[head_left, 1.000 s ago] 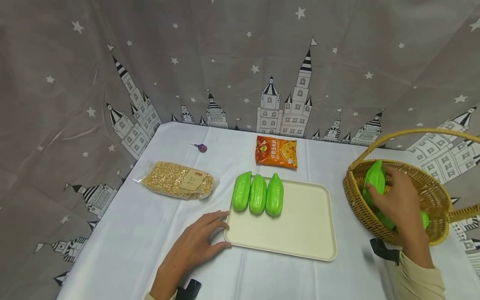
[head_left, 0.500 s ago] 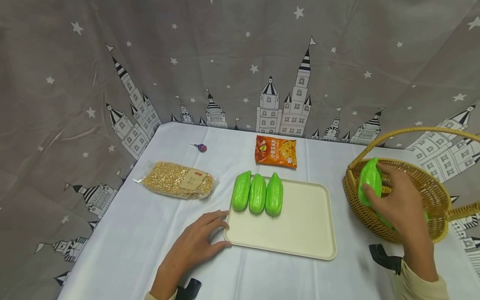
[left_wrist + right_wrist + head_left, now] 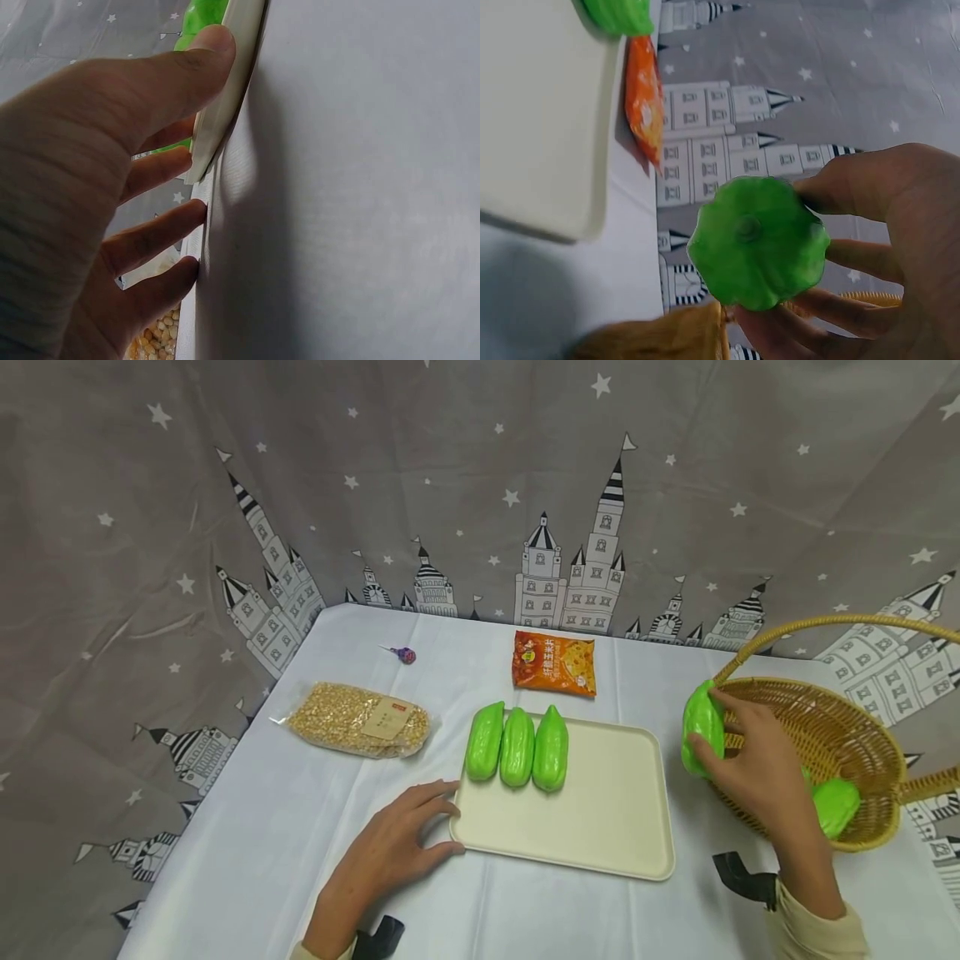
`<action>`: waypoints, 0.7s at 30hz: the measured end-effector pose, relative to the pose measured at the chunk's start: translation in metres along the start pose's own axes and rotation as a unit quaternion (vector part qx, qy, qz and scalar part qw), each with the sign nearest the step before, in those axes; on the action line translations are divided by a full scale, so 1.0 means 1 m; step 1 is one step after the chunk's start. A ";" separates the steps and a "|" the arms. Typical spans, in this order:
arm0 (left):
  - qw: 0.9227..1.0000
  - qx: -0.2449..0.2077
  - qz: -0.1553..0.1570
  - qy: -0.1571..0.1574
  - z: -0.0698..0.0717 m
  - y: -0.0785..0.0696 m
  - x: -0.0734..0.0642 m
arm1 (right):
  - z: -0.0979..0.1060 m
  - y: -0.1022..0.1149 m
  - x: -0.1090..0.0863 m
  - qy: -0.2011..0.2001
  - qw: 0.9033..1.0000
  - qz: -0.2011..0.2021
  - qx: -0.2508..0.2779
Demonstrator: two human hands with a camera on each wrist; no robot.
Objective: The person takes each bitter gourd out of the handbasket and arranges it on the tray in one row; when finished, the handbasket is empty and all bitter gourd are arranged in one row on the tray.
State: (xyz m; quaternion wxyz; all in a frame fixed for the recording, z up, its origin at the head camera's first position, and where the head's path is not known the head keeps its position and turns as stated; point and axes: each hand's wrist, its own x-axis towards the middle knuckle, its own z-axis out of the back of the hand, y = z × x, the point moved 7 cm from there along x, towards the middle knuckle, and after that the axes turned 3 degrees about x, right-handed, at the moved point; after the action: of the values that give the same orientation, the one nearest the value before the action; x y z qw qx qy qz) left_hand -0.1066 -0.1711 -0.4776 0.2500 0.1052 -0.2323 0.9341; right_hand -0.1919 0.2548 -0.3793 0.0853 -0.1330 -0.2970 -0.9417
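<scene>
My right hand (image 3: 757, 760) holds a bright green ridged gourd (image 3: 703, 728) above the left rim of a wicker basket (image 3: 862, 739). In the right wrist view the gourd's rounded, lobed end (image 3: 757, 244) faces the camera, with thumb and fingers around its side. Another green gourd (image 3: 835, 806) lies in the basket; a bit of green beside it is mostly hidden by my hand. Several fingers of my left hand (image 3: 393, 839), spread and relaxed, touch the left edge of a cream tray (image 3: 600, 810). Three green gourds (image 3: 516, 747) lie side by side at the tray's upper left.
Behind the tray lies an orange snack packet (image 3: 553, 663). A clear bag of corn kernels (image 3: 356, 720) is at the left, with a small purple lollipop (image 3: 405, 655) beyond it. The basket's tall handle (image 3: 847, 620) arches over the right side. A grey castle-print curtain (image 3: 450, 468) backs the table.
My right hand has lifted the green gourd out of the basket and moved it left past the rim, uncovering another gourd inside. My left hand and the tray have stayed put.
</scene>
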 end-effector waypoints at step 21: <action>1.000 -0.004 -0.006 -0.006 0.000 0.000 0.000 | -0.056 0.027 0.021 0.095 0.995 0.005 0.025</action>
State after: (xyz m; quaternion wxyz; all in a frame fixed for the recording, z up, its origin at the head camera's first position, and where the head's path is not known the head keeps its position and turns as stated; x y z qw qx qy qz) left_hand -0.1065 -0.1716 -0.4779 0.2543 0.1111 -0.2371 0.9310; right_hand -0.2163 0.1987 -0.4025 0.1212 -0.0427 -0.3107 -0.9418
